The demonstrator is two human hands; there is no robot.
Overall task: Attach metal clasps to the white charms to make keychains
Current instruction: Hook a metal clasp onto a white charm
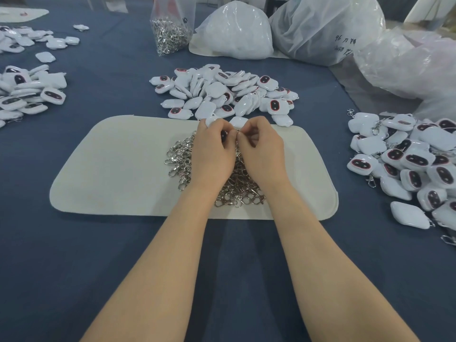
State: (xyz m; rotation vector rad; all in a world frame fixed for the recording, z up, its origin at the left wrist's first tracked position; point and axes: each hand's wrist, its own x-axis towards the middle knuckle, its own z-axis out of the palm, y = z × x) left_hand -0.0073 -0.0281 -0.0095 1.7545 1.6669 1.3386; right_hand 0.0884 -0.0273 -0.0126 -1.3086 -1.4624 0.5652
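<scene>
My left hand (214, 150) and my right hand (262, 151) meet fingertip to fingertip over a heap of metal clasps (182, 159) on a cream mat (118, 169). The left hand's curled fingers grip a white charm with a dark face, mostly hidden inside the hand. The right hand pinches a small metal clasp at the charm's edge; the clasp is barely visible. Just beyond the hands lies a pile of loose white charms (222, 92).
Charms with clasps attached are heaped at the right (407, 164). More charm piles lie at the left (27, 95). A clear bag of clasps (170, 33) and several large white plastic bags (237, 30) stand at the back on the blue cloth.
</scene>
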